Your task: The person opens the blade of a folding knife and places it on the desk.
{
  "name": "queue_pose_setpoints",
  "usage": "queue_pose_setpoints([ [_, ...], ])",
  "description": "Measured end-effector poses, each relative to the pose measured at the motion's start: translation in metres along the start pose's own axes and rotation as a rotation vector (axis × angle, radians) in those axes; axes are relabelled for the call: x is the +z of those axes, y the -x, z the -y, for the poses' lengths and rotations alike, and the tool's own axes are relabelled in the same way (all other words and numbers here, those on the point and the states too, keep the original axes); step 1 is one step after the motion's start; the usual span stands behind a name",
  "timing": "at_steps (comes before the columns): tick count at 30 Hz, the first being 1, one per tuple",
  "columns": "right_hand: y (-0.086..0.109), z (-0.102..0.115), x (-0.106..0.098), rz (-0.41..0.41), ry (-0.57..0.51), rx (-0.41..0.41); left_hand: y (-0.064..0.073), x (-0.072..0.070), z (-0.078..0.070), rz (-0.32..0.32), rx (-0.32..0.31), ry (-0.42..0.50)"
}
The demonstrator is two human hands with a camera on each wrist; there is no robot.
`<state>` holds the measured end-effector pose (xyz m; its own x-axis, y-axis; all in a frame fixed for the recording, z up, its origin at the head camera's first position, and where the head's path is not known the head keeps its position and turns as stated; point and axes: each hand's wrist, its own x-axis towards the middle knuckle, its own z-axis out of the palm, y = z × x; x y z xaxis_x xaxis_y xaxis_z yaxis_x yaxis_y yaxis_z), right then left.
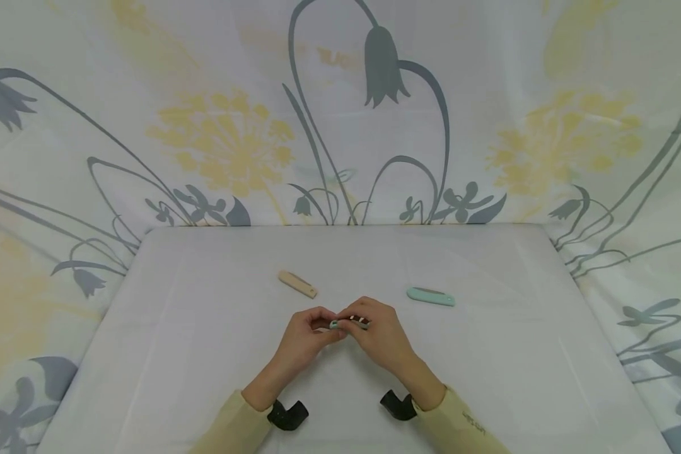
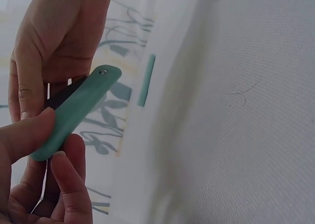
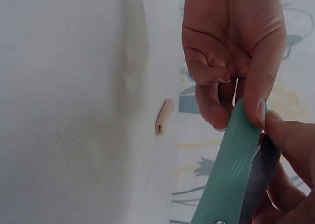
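Between both hands is a mint-green folding knife [image 2: 78, 113], its dark blade [image 3: 261, 172] swung partly out of the handle. My left hand [image 1: 306, 337] pinches the end of the handle away from the pivot pin, thumb on one side and fingers on the other. The blade is pinched by the thumb and fingers of my right hand [image 1: 379, 333], which hide part of it. Beyond the hands lie a tan folding knife [image 1: 297, 284], to the left, and another mint-green folding knife [image 1: 430, 296], to the right; both look folded.
A white-covered table [image 1: 204, 353] stretches under the hands. Behind it and at both sides hangs flower-printed fabric [image 1: 340, 139]. Black curved pieces [image 1: 288, 416] sit at the wrists, beside light yellow sleeves [image 1: 232, 425].
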<state>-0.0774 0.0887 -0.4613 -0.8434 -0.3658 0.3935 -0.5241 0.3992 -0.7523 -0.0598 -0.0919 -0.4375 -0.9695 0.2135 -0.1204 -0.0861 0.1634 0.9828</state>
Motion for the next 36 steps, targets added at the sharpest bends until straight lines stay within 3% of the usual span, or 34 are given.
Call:
queue_pose_setpoints([
  [10,-0.001,0.003,-0.001,-0.036,0.024,0.015,0.001,0.001,-0.003,-0.014,-0.009,-0.054],
  [19,-0.001,0.004,-0.007,-0.114,-0.035,0.049,-0.015,0.001,0.03,-0.055,-0.032,-0.048],
  [29,0.002,0.0,-0.018,-0.147,-0.091,0.099,-0.015,-0.007,0.035,-0.048,-0.013,0.007],
  [36,0.004,-0.004,-0.028,-0.166,-0.098,0.178,-0.014,-0.011,0.036,-0.087,-0.047,0.053],
])
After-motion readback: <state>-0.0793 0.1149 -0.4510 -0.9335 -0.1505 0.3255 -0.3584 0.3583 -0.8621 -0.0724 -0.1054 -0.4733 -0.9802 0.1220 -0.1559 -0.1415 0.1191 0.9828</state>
